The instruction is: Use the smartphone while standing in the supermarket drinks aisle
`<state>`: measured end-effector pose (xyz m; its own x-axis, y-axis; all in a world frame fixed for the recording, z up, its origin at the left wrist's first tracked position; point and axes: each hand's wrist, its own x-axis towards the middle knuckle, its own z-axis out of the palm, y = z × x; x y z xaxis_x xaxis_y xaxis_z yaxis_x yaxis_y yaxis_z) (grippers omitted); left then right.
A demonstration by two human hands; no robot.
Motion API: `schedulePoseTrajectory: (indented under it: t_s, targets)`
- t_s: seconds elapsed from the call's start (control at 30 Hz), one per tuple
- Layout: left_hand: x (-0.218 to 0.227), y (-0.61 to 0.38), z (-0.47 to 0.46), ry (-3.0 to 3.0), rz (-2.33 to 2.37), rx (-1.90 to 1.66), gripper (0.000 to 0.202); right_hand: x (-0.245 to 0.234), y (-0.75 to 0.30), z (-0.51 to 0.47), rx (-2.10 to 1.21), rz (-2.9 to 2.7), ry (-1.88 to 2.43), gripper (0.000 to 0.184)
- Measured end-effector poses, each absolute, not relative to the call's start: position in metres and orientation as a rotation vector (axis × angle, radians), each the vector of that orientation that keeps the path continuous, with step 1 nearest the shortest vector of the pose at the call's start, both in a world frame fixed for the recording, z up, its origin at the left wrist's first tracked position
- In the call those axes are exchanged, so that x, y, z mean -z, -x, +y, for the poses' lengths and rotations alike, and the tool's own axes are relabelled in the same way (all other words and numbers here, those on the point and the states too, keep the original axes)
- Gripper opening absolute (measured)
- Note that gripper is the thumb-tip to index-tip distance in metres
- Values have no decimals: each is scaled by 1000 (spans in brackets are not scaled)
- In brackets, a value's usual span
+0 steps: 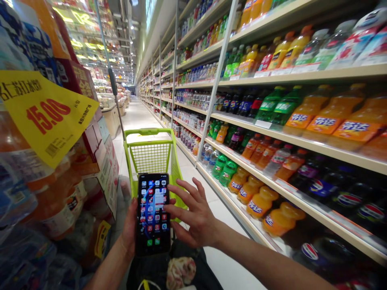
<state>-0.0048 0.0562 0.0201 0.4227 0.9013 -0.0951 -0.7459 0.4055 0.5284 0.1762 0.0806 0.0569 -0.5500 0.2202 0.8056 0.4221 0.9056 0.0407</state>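
From the head-worn camera, looking forward and down: a person stands in a supermarket drinks aisle, with both bare forearms reaching in from the bottom of the view. The left hand holds a smartphone upright, its grip clamped around the lower back and edge of the phone, so the lit screen of app icons faces the person and stays largely uncovered. The right hand is raised beside the phone, its grip apart, with the fingers spread wide. Their tips sit just beside the phone's right edge and do not appear to touch the glass. Holding the phone low and steady in one hand leaves the other free to reach the screen.

Beyond the phone stands a lime-green shopping cart with a mesh wall and a curved handle. A dark bag and a patterned cloth sit at the bottom of the view, below the phone. To the right, long shelves run down the aisle, stocked with orange Fanta bottles, green 7 Up bottles and dark Pepsi bottles. To the left, a yellow price sign reads 15.00 in red, in front of stacked bottled drinks. A pale tiled floor stretches into the distance.
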Motion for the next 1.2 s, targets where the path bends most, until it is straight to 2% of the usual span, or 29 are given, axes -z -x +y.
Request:
schedulePoseTrajectory:
  t_s: [0.43, 0.93, 1.2]
  targets:
    - [-9, 9, 59, -404, 431, -1152, 56, -65, -176, 85, 338, -2157, 487, 24]
    - [-8, 10, 57, -419, 386, -1081, 57, -75, -174, 95, 331, -2258, 507, 32]
    - [-11, 12, 53, -442, 359, -1048, 49, -77, -176, 96, 328, -2328, 524, 29]
